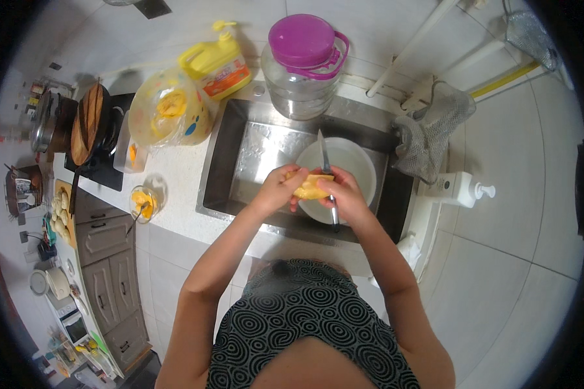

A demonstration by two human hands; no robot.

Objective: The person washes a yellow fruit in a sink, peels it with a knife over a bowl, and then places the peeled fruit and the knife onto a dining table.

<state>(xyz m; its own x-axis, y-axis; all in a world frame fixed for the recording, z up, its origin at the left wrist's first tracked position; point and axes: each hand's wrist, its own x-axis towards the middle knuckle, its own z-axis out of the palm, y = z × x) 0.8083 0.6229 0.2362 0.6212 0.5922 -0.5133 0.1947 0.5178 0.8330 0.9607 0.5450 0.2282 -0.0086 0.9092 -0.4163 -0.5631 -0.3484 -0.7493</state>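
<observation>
My left hand (281, 188) grips one end of a piece of yellow, peeled-looking fruit (312, 186) above the sink (258, 146). On the other end, my right hand (345, 190) has its thumb on the fruit and also holds a knife (324, 150), whose blade points away from me and whose dark handle end shows below the hand. A white bowl (362, 170) stands in the sink under my hands. To the left on the counter, a small glass bowl (151, 212) holds orange-yellow pieces and a spoon or fork (136, 221).
Behind the sink stands a large clear jar with a purple lid (301, 41). Left of it are a yellow pump jug (224, 68), a spotted bin with a plastic liner (194, 116) and a plastic container (126, 158). A mesh bag (433, 131) hangs at the right, near a white pump bottle (455, 188).
</observation>
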